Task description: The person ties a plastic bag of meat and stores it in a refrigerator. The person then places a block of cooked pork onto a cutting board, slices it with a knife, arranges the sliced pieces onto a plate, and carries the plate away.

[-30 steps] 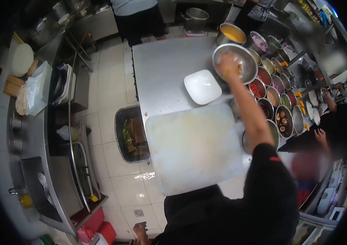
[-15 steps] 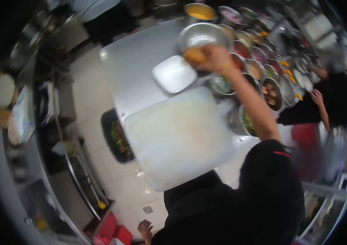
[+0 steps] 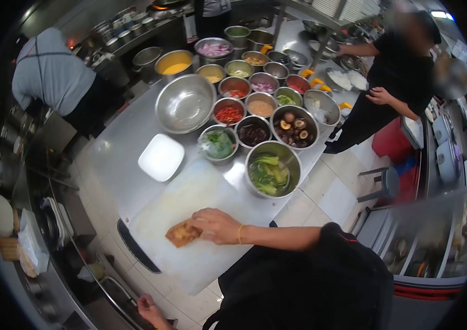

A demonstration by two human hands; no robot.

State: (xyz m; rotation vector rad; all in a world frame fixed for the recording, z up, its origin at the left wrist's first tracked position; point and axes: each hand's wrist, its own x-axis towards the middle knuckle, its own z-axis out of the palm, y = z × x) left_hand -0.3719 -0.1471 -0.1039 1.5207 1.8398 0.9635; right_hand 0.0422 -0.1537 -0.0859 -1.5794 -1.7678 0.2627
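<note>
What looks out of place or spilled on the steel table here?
Nothing stands out. The right hand rests on a brown flat piece of food on the white cutting board; the empty white square dish and the steel bowls sit upright, with no spills visible.

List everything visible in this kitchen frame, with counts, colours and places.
Cutting board: one, white, near counter edge.
Fried piece: one, golden-brown, on the board under the right hand.
Square dish: one, white, beyond the board.
Large bowl: one, steel, empty, behind the dish.
Greens bowl: one, steel, right of the board.
Ingredient bowls: many, steel, clustered at the counter's far end.
Co-workers: two, one in grey, one in black.
Right hand: on the fried piece.
Left hand: low, by the floor edge, holding nothing visible.
</note>
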